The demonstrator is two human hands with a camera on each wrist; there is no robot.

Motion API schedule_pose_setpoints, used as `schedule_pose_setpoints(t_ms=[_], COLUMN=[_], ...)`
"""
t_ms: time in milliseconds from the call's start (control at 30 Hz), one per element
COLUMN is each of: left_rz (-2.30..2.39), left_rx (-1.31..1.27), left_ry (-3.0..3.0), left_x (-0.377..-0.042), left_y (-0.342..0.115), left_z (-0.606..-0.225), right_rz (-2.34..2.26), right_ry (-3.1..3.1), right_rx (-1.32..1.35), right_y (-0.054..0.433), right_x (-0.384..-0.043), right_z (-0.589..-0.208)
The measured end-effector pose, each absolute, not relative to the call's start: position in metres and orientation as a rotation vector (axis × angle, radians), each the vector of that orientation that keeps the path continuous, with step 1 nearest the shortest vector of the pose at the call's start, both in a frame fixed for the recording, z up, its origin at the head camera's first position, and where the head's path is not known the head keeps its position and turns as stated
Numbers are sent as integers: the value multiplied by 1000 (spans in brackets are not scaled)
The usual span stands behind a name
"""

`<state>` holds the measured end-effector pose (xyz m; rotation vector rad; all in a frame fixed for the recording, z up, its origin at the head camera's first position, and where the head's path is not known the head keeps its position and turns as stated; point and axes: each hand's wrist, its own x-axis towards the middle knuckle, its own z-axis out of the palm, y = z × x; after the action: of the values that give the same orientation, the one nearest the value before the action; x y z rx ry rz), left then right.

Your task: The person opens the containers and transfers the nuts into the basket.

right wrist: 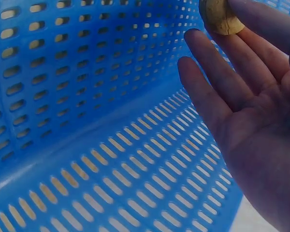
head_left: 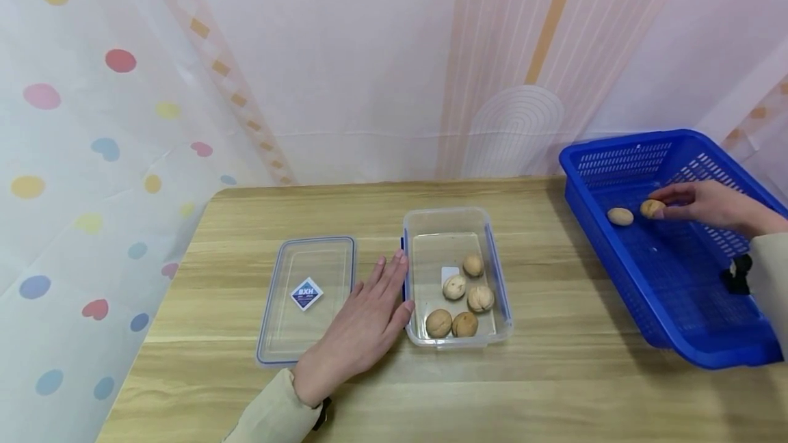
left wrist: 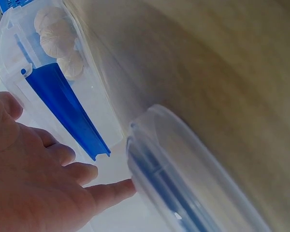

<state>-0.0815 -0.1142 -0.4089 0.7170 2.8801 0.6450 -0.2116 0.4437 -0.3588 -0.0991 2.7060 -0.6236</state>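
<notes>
Inside the blue basket (head_left: 667, 333), my right hand (head_left: 708, 205) pinches a walnut (head_left: 651, 208) between thumb and fingers. The same walnut (right wrist: 221, 17) shows at the top of the right wrist view. Another walnut (head_left: 620, 216) lies on the basket floor just left of it. My left hand (head_left: 363, 323) has its fingers straight, resting against the left side of a clear plastic container (head_left: 425, 224). Several walnuts (head_left: 480, 298) lie in the container's near half. In the left wrist view, a blue side clip (left wrist: 67, 108) of the container hangs near my fingers.
A clear lid (head_left: 280, 320) with a blue seal and a diamond label lies left of the container, partly under my left hand. The wooden table (head_left: 542, 388) carries everything. A patterned cloth (head_left: 345, 60) hangs behind it.
</notes>
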Motion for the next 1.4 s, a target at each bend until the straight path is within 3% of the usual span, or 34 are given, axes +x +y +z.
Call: schedule_pose_setpoints(t_ms=[1000, 1400], left_rz=[677, 683], left_rx=[693, 707], left_ry=[2867, 2866], left_x=[-80, -83], left_y=[-112, -113], left_z=[-410, -409], right_rz=[-620, -519], right_ry=[2645, 2721], right_rx=[-208, -158], right_y=[443, 432], right_x=[-204, -203], right_z=[-364, -336])
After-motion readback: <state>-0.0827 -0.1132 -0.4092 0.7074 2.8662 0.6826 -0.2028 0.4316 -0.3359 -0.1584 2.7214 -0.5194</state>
